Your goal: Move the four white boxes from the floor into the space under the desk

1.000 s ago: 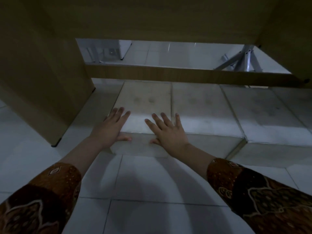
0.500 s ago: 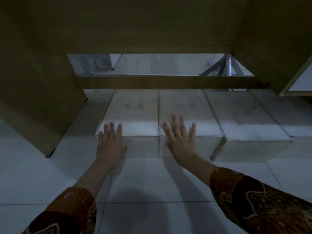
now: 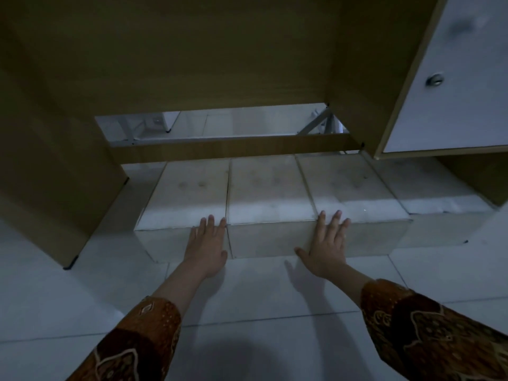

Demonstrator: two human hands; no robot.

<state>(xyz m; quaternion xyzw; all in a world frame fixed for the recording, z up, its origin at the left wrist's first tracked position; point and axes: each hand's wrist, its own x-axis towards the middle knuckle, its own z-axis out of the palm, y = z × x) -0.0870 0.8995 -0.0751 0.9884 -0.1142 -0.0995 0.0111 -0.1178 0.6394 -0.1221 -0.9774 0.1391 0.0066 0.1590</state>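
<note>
- Head view: four white boxes sit side by side on the floor (image 3: 82, 298) in a row running left to right, under the front part of the desk (image 3: 192, 64).
- The left hand (image 3: 206, 247) lies flat on the near face of the left box (image 3: 189, 199), right at the seam with the second box (image 3: 268, 196); its fingers (image 3: 211, 224) are straight and close together, tips at the top edge, gripping nothing.
- The right hand (image 3: 325, 246) lies flat at the seam between the second box and the third box (image 3: 354, 195); its fingers (image 3: 334, 220) are spread apart, thumb out to the left, clamped on nothing.
- The fourth box (image 3: 434, 196) sits at the right end, its near face set a little farther back than the others, partly under the white cabinet door (image 3: 453, 78).
- Each box's long axis runs near to far, toward the wooden crossbar (image 3: 233, 147) at the back.
- The boxes lie straight ahead of both palms, so I judge the coming move to be a push away from the person; the second box sits between the hands.
- The near faces reach out to about the front edge of the desk's left side panel (image 3: 55, 174), so the job looks nearly done.
</note>
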